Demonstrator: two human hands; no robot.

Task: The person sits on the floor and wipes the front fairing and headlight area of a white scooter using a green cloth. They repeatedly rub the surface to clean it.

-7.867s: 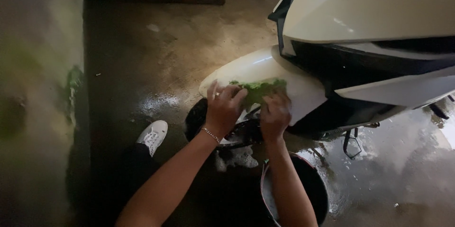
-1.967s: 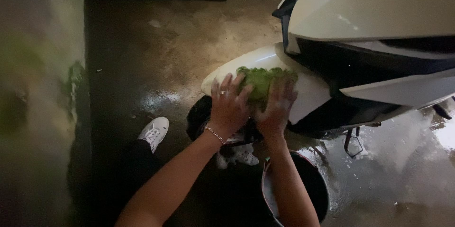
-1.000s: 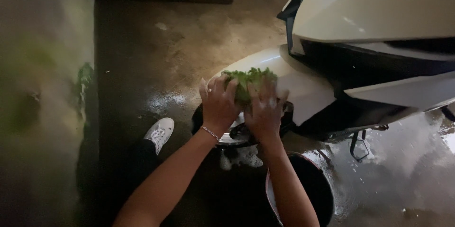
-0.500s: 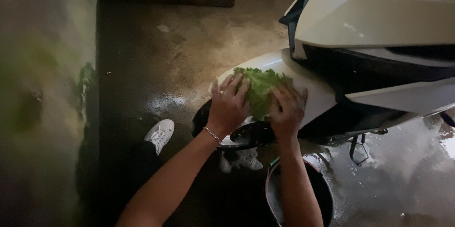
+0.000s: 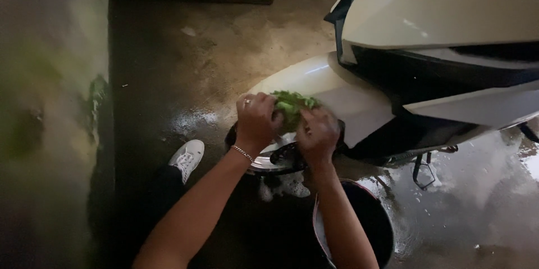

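Note:
Both my hands press a green wash cloth [image 5: 293, 106] onto the white front fender [image 5: 342, 92] of a white scooter [image 5: 449, 27]. My left hand [image 5: 257, 120], with a ring and a thin bracelet, grips the cloth's left side. My right hand [image 5: 317, 134] grips its right side, low on the fender's front edge. Below the hands the front wheel's shiny rim [image 5: 275, 159] shows, and some white foam [image 5: 283, 186] lies on the floor under it.
A dark bucket [image 5: 365, 227] stands under my right forearm. My white sneaker [image 5: 187, 158] rests on the wet concrete floor [image 5: 213, 50]. A mossy wall [image 5: 50, 106] runs along the left. The scooter's side stand [image 5: 421, 171] hangs at the right.
The cloth and both hands have slid left and down along the fender since half a second ago, after earlier back-and-forth strokes over it.

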